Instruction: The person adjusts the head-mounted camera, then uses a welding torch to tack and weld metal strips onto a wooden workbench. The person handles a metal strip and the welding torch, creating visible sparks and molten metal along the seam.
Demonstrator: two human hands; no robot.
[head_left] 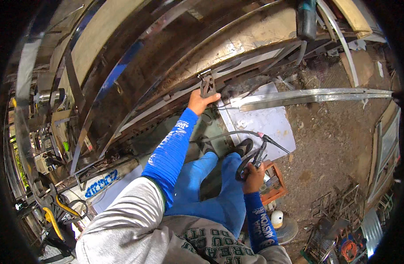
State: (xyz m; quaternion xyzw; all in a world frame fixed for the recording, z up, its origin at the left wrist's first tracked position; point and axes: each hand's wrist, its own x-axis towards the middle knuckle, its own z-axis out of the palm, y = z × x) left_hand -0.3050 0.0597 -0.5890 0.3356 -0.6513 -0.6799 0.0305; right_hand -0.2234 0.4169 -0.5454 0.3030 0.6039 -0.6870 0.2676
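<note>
My left hand (201, 102) reaches forward and grips a worn metal spring clamp (208, 84), which looks like a welding ground clamp. The clamp's far end meets the near edge of a workbench (228, 48); whether its jaws bite on anything is too small to tell. Lower right, my right hand (254, 177) is closed round the handle of a black welding torch (261, 153) with a pink nozzle and a long tapered cap. The torch is held in the air beside my knee. A black cable (224, 133) runs behind it toward the left.
Shiny metal strips (316, 96) rest on a white sheet (272, 125) and stretch right. An orange crate (276, 185) and a fan (287, 231) stand near my right arm. Yellow-handled pliers (54, 215) are at lower left. Long metal bars (118, 75) cross the upper left.
</note>
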